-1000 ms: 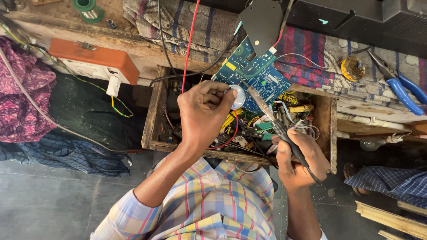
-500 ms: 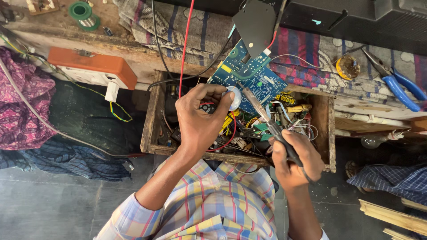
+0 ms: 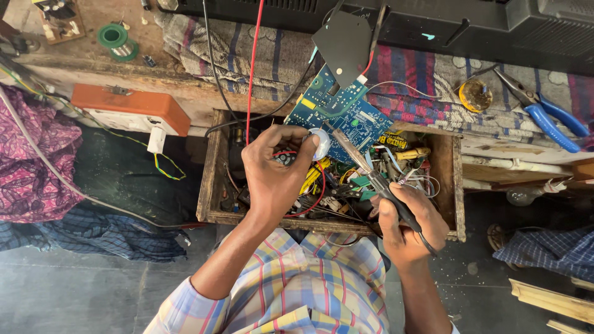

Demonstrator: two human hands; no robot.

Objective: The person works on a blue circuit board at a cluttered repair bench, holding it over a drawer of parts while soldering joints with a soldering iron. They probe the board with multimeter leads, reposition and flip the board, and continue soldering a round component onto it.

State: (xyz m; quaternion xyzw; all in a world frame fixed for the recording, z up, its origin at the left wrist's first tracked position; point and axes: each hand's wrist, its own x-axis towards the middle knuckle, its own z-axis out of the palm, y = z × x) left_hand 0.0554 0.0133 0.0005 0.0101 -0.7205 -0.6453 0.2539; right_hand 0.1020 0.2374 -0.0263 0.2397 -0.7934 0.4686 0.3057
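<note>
Much of the open wooden drawer [image 3: 213, 167] is a tangle of wires and small parts too dense to sort out, and the left hand [image 3: 272, 176] covers whatever lies under its palm. The lower edge of the blue circuit board [image 3: 337, 111] is hidden behind the fingers and the iron, while the black cabinet [image 3: 433, 25] at 12 o'clock is cut off by the frame.

One board shows: blue, with pale traces, tilted over the drawer's back edge, a dark plate [image 3: 343, 46] above it. The left hand's thumb and fingers are curled shut around a small round white part [image 3: 322, 143] (its nature is unclear) at the board's lower edge. The right hand [image 3: 411, 226], at 4 o'clock of the board, is closed in a fist round the dark handle of one soldering iron [image 3: 365, 167], whose tip points up to the white part.

One pair of blue-handled pliers [image 3: 550, 114] lies at 2 o'clock, one green solder spool [image 3: 114, 38] at 10 o'clock, one orange-topped box [image 3: 130, 108] left of the drawer.
</note>
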